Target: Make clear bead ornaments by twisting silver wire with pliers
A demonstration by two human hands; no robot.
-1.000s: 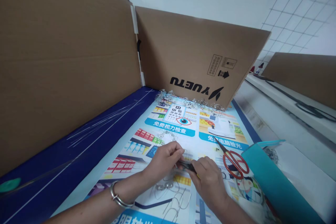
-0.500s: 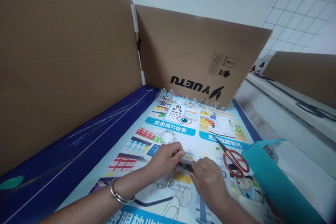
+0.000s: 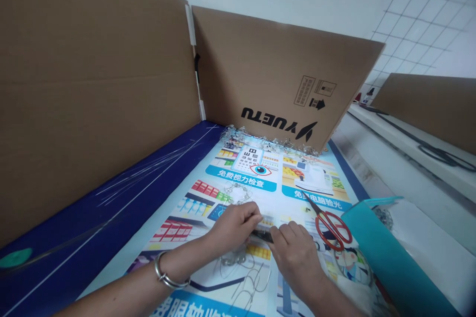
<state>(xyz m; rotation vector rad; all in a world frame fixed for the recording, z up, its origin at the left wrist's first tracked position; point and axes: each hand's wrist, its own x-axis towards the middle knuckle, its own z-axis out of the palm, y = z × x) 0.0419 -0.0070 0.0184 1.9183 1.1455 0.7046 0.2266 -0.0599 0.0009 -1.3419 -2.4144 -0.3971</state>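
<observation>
Red scissors (image 3: 330,230) lie just right of the fingers (image 3: 286,230), a teal sheet (image 3: 386,252) lies farther right, and cardboard panels (image 3: 260,64) stand well ahead, behind the printed poster (image 3: 241,181).

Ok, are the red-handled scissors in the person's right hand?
No, the red-handled scissors lie on the printed poster, apart from the right hand.

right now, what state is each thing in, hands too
left hand: shut on a dark strip
right hand: gripping the strip's other end
scissors: blades shut, lying on the poster
cardboard sheet: standing on edge behind the poster
bangle: on the left wrist
</observation>
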